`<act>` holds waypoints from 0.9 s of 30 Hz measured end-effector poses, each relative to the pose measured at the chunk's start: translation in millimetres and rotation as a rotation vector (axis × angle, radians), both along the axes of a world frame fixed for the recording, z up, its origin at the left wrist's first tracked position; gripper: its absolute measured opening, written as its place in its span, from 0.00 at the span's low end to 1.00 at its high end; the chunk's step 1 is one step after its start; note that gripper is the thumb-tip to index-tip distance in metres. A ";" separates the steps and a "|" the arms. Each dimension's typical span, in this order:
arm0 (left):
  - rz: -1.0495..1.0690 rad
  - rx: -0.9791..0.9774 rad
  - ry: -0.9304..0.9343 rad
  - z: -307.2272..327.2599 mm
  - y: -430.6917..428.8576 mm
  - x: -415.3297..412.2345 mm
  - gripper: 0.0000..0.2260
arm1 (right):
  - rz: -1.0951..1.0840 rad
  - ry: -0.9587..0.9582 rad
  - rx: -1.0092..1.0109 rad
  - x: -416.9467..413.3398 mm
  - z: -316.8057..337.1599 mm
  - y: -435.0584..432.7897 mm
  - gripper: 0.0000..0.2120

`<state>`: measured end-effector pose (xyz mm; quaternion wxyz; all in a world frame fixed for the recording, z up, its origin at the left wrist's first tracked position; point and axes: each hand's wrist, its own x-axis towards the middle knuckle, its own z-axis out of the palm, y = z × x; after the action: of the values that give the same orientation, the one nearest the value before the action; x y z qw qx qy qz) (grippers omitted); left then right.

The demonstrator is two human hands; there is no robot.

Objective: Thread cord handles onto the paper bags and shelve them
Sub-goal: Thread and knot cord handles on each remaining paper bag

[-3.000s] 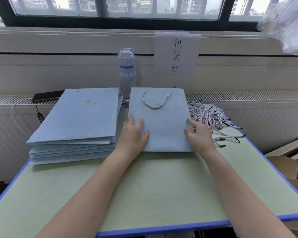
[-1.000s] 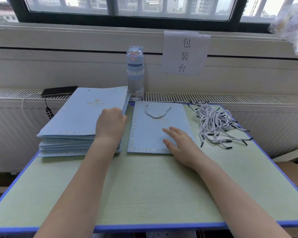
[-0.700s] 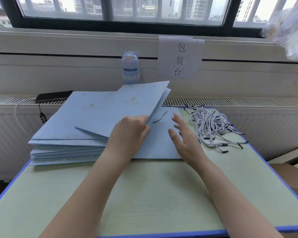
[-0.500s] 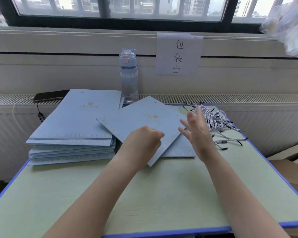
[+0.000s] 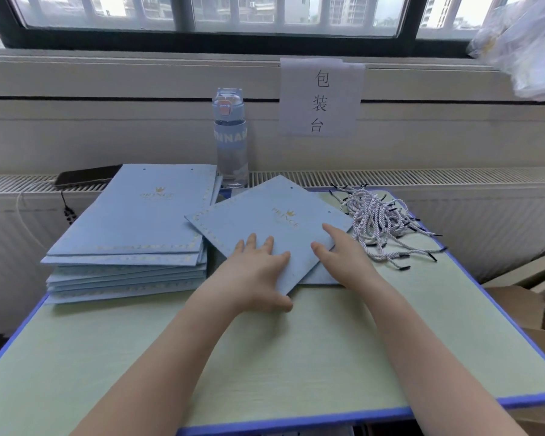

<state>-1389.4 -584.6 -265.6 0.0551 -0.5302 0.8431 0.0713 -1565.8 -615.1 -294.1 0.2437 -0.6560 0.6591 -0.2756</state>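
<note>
A pale green desk (image 5: pixel 265 357) with a blue edge runs across the near side, and two bare forearms reach over it; the left hand (image 5: pixel 252 275) lies flat on a light blue paper bag (image 5: pixel 265 221), fingers straight and spread, thumb at the bag's near corner, gripping nothing; the right hand (image 5: pixel 346 262) rests just beside it on the same bag's right part, fingers likewise extended and holding nothing; this bag lies flat at the desk's middle, turned askew, gold "PRINCE" print facing up; a second bag (image 5: pixel 321 276) shows beneath its near right edge; to the left sits a stack of flat bags (image 5: pixel 132 221) of the same blue; to the right, farther back, lies a loose heap of twisted white cord handles (image 5: pixel 381 225) with dark tips, apart from both hands; beyond stand a water bottle (image 5: pixel 230 136) upright, a phone (image 5: pixel 87 177) on the radiator grille (image 5: pixel 422 176), a paper sign (image 5: pixel 320 97) with three characters on the wall, then the window (image 5: pixel 233 11); a crumpled plastic bag (image 5: pixel 523 42) hangs at far right.
</note>
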 end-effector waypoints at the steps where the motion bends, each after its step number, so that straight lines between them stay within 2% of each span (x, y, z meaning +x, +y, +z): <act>1: -0.010 -0.057 0.008 2.5 2.5 -1.4 0.19 | -0.006 -0.003 -0.004 -0.4 -1.1 -0.7 0.26; 3: -0.058 -0.211 -0.007 10.8 5.4 -4.4 0.08 | -0.013 -0.006 -0.017 -1.3 -2.3 -1.6 0.26; 5: -0.148 -0.381 0.044 18.6 5.2 -3.5 0.10 | -0.008 -0.011 -0.057 -2.8 -3.8 -2.7 0.24; 7: -0.285 -0.575 0.235 22.8 -0.7 6.8 0.12 | 0.001 -0.015 -0.120 -4.8 -4.5 -4.0 0.24; 9: -0.377 -0.659 0.489 23.5 -4.4 22.3 0.13 | -0.005 -0.016 -0.210 -7.4 -5.2 -5.6 0.25; 12: -0.391 -0.608 0.640 34.7 -4.0 40.3 0.11 | -0.036 0.038 -0.377 -14.2 -7.6 -10.1 0.21; 17: -0.319 -0.604 0.746 39.4 -8.0 56.8 0.09 | -0.147 0.089 -0.554 -23.9 -13.3 -16.0 0.07; 20: -0.350 -0.640 0.756 41.1 -5.6 54.7 0.09 | -0.150 0.112 -0.596 -22.0 -13.7 -15.7 0.07; 23: -0.374 -0.658 0.826 45.6 2.0 50.9 0.08 | -0.085 0.133 -0.543 -21.3 -14.4 -14.3 0.14; 27: -0.377 -0.692 0.915 48.8 5.5 49.6 0.07 | -0.176 0.051 -0.611 -25.1 -13.4 -14.8 0.09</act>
<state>-1339.8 -579.1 -216.9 -0.4774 -0.2742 0.8348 0.0028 -1590.9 -629.8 -307.6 -0.0061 -0.6460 0.6059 -0.4643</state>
